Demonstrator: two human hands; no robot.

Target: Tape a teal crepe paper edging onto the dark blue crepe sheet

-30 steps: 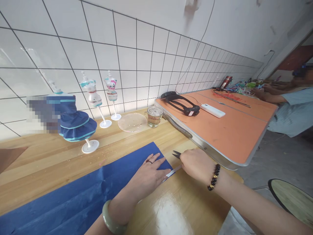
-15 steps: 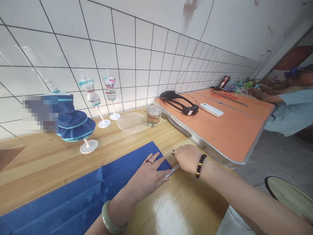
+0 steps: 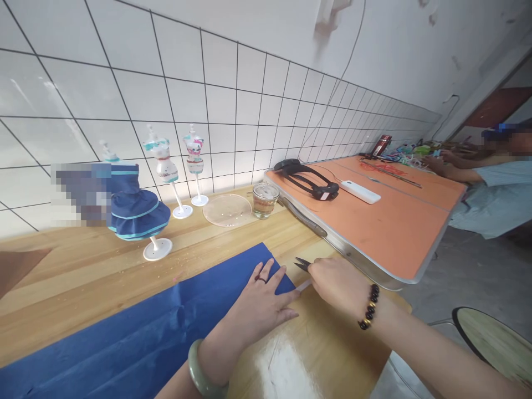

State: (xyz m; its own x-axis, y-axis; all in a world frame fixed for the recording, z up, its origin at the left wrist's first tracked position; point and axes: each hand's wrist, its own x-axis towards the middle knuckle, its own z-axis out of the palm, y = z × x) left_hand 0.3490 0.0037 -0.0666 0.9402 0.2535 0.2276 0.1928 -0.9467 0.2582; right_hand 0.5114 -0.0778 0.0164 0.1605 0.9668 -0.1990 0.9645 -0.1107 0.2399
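Observation:
My left hand (image 3: 260, 307) lies flat with its fingers spread on a long sheet of blue cloth or paper (image 3: 145, 327), near its right end. A narrow white strip (image 3: 305, 285) runs from that end, beside my left fingertips, to my right hand (image 3: 336, 284). My right hand is closed just beyond the sheet's right edge. It grips small dark thread snips (image 3: 302, 264), whose two pointed blades stick out to the left, slightly apart. The snips' handles are hidden in the fist, and the grip on the strip is partly hidden.
Behind the sheet stand a mini dress form in a blue dress (image 3: 139, 213), two bare forms (image 3: 167, 169), a clear round disc (image 3: 228, 210) and a glass (image 3: 266, 200). Right, an orange folding table (image 3: 374, 238) holds a black headset (image 3: 310, 180) and white power bank (image 3: 359, 192); a person sits beyond.
My right hand has drawn slightly right and toward me, and more of the snips' blades shows. My left hand stays spread on the blue sheet. The view has shifted a little.

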